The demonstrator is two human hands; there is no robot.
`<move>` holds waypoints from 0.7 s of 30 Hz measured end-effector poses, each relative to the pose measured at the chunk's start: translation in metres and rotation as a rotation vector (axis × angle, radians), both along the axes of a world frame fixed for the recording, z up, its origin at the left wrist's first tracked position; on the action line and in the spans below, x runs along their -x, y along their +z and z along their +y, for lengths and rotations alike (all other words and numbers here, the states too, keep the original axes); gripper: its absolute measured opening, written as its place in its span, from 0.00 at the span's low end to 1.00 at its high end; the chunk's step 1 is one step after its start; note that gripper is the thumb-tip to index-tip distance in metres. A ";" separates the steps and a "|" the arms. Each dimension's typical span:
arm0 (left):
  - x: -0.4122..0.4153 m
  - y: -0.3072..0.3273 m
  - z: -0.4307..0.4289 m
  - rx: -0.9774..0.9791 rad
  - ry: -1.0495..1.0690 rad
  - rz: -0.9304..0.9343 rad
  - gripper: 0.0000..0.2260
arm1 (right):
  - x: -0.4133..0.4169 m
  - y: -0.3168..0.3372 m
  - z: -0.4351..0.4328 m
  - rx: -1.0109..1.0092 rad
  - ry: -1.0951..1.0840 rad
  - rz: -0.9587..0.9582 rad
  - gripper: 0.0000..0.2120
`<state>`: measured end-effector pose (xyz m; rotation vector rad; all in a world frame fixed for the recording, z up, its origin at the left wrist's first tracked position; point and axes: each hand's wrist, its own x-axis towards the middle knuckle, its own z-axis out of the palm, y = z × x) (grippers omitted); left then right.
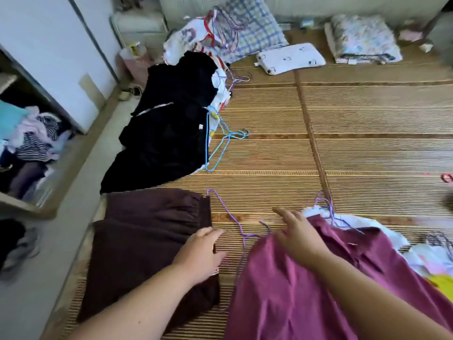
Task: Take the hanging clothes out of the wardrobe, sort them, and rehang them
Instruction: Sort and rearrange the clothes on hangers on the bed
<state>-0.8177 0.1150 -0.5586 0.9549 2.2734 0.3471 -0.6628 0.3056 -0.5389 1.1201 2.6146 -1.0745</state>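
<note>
Head view of clothes laid out on a bed. The magenta garment (306,290) lies spread at lower right, with a purple wire hanger (332,215) at its far edge, on a white garment (362,223) that shows beneath it. The right hand (297,233) lies over the magenta garment's near-left corner, fingers straight and spread, holding nothing; whether the palm presses the cloth cannot be told. To the left, a folded dark brown garment (147,241) lies flat. The left hand (201,249) rests at its right edge, fingers loosely extended toward the mat and gripping nothing. Between the 2 hands a second purple hanger (230,217), bare, lies on the woven bamboo mat (367,143).

Beyond the brown garment, a pile of black garments (166,133) runs along the mat's left side, with light blue hangers (228,138) just beside it on the right. At the far end lie a checked pillow (255,28), a small white pillow (291,57) and a folded floral quilt (362,40). At far left the open wardrobe (73,69) shows a heap of mixed clothes (31,141) on a lower shelf.
</note>
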 end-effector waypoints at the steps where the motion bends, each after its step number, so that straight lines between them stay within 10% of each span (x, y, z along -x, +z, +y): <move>1: 0.015 -0.005 -0.013 0.009 -0.002 -0.008 0.25 | 0.013 -0.007 -0.016 0.018 0.017 -0.017 0.29; 21: 0.179 -0.197 -0.105 0.364 -0.133 -0.082 0.33 | 0.094 -0.192 -0.129 0.169 -0.551 -0.473 0.29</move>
